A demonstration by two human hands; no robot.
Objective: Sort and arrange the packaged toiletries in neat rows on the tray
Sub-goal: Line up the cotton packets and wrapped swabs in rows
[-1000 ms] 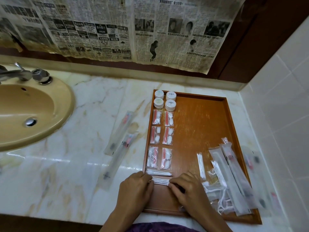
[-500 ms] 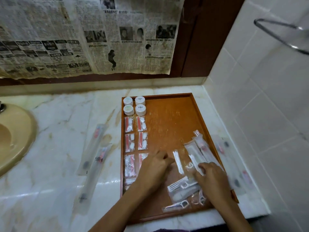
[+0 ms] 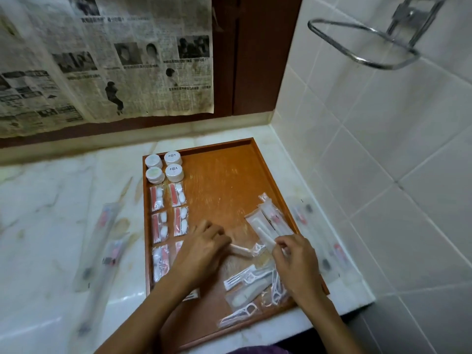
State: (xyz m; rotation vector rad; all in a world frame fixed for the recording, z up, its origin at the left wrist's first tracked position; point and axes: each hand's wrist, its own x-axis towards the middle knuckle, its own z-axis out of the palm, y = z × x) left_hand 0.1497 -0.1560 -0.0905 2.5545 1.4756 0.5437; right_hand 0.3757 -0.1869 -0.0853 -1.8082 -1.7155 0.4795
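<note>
Both hands have shifted from the tray's [image 3: 265, 175] near-left rows toward its near-right pile; left hand [image 3: 201, 247] fingers curl on a slim white sachet [image 3: 240, 250] mid-tray; right hand [image 3: 293, 259] pinches a light, slippery packet [image 3: 264, 232], best taken by its edges.

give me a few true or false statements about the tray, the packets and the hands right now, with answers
1. Four round white jars sit at the far left corner of the wooden tray. True.
2. The red and white packets lie in two columns below the jars. True.
3. The left hand rests on the marble counter, off the tray. False: it is over the tray, at a narrow white packet.
4. The floss pick packets lie in a neat row. False: they lie in a loose heap near the right hand.
5. Long clear packets lie on the counter left of the tray. True.
</note>
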